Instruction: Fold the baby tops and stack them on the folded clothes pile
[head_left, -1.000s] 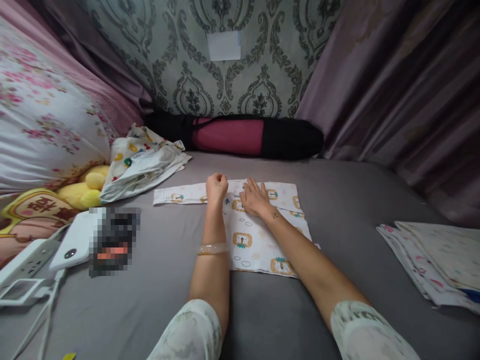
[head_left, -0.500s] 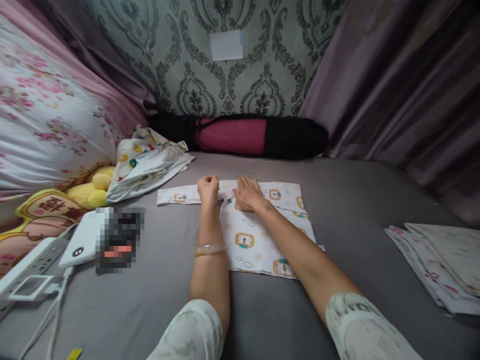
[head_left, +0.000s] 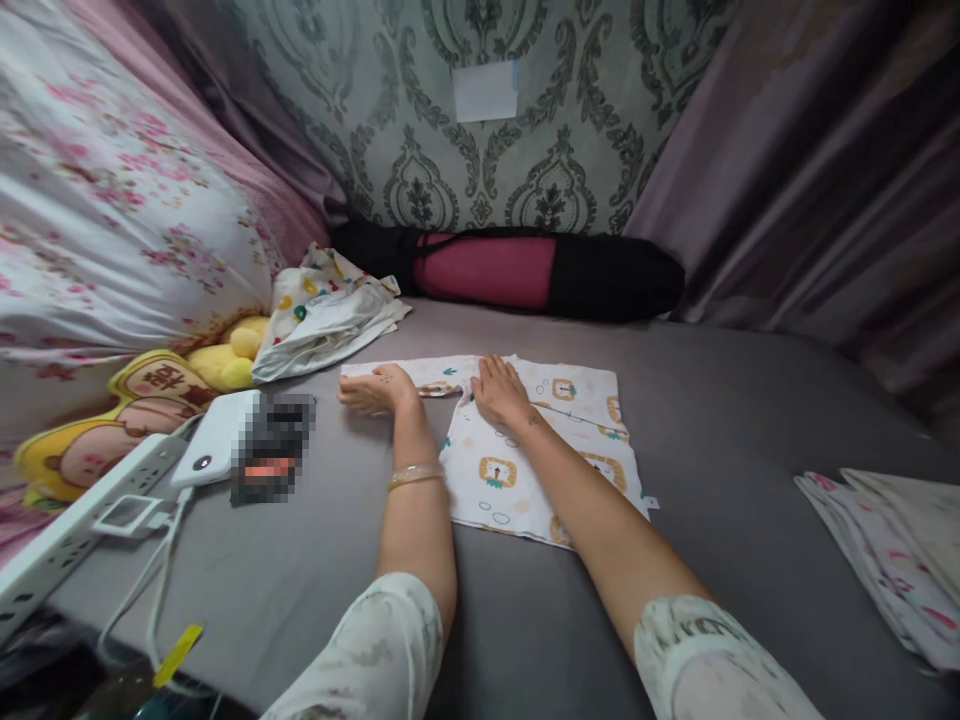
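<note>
A small white long-sleeved shirt (head_left: 469,495) with lion-face prints lies on the grey bed sheet, one sleeve stretched out to the left. My left hand (head_left: 375,390) is at the cuff end of that sleeve, its fingers curled together on the cloth; the fingertips are partly hidden. Flat on the shirt near the sleeve's shoulder rests my right hand (head_left: 499,390), fingers extended. A small tag sticks out at the shirt's right edge.
Folded cloths (head_left: 892,560) lie at the right. At the left are a white power bank (head_left: 217,440), a power strip (head_left: 82,530) with cables, a plush toy (head_left: 150,420) and crumpled clothes (head_left: 330,320). A black-and-pink long bag (head_left: 487,272) lies along the wall.
My left hand has slid left along the sleeve from near its middle to the cuff. My right hand stays pressed on the shirt. The view has shifted left.
</note>
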